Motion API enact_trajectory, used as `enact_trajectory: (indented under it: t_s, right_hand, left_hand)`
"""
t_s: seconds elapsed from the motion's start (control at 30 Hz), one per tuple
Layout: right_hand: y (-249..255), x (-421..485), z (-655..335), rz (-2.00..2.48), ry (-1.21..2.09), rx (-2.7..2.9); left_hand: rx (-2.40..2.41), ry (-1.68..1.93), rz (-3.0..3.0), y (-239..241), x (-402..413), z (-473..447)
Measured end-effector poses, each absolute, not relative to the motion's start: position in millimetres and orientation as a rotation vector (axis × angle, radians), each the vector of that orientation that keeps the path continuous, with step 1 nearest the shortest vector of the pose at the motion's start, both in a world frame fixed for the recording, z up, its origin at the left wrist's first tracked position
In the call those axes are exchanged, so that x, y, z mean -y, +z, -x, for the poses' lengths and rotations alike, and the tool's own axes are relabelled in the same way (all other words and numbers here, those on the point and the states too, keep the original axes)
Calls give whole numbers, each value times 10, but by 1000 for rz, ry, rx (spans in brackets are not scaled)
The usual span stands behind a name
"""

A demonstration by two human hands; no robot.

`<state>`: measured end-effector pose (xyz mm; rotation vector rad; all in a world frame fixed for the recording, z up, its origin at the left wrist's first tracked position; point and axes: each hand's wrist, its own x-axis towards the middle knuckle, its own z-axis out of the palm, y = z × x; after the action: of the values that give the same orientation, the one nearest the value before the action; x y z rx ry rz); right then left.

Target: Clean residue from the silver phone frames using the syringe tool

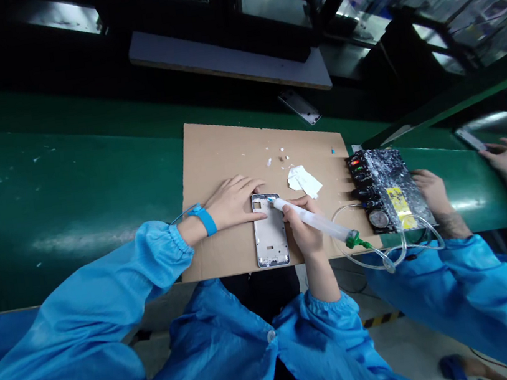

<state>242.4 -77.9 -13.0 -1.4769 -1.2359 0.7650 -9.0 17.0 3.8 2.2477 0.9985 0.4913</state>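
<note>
A silver phone frame (269, 230) lies on a cardboard sheet (220, 157) on the green bench. My left hand (234, 200) rests flat beside the frame's top left corner, fingers stretched out and touching its edge; a blue wrist strap (204, 218) is on that wrist. My right hand (303, 224) is closed round a clear dispensing syringe (314, 220), held like a pen, with its tip at the frame's top right corner. A clear tube (388, 259) runs from the syringe's green end fitting.
A crumpled white wipe (303, 180) lies on the cardboard near small white scraps. A paint-spattered control box (383, 190) stands to the right. A co-worker in blue sleeves has one hand (433, 190) by the box and another hand (503, 156) farther right. Another phone part (300, 106) lies behind.
</note>
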Motion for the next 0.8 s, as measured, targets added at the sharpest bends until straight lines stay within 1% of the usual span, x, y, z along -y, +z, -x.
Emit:
enact_trajectory:
  t_s: [0.2,0.8]
  right_hand:
    - [-176,774,-2454,1405,793,1238]
    - [-142,779,-2448,1447,795,1236]
  left_hand:
    - [-993,500,-2259,19,-174,96]
    - [-988,512,-2264,-7,-177,97]
